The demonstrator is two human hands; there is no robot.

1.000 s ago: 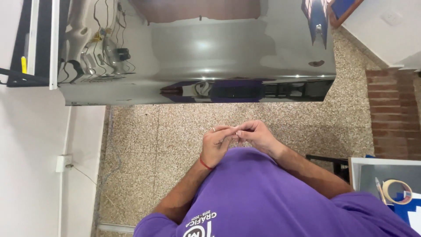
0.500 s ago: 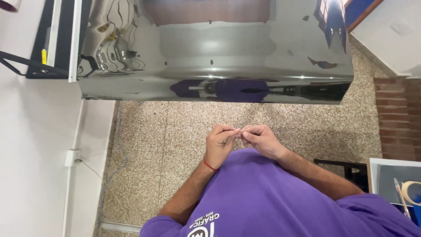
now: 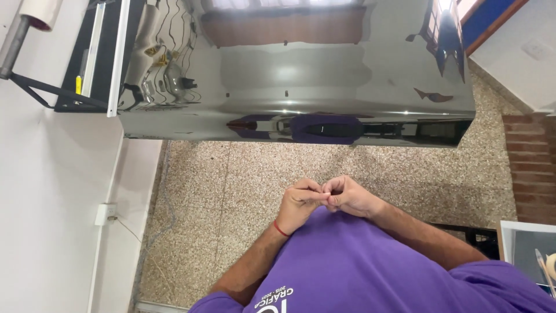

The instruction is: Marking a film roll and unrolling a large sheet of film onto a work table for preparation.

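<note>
Still pinched together fingertip to fingertip, both hands sit farther below the mirrored sheet.

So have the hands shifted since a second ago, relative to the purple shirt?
No. The left hand and right hand remain pinched together, fingertips touching, just above the purple shirt. Only the camera view shifted; the mirrored sheet sits lower.

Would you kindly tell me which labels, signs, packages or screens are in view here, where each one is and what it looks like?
Printed logo: white lettering on the chest of the purple shirt, bottom centre, below the two hands.
Wall plate: small white rectangle low on the white wall, left.
No packages, signs or screens show.
</note>
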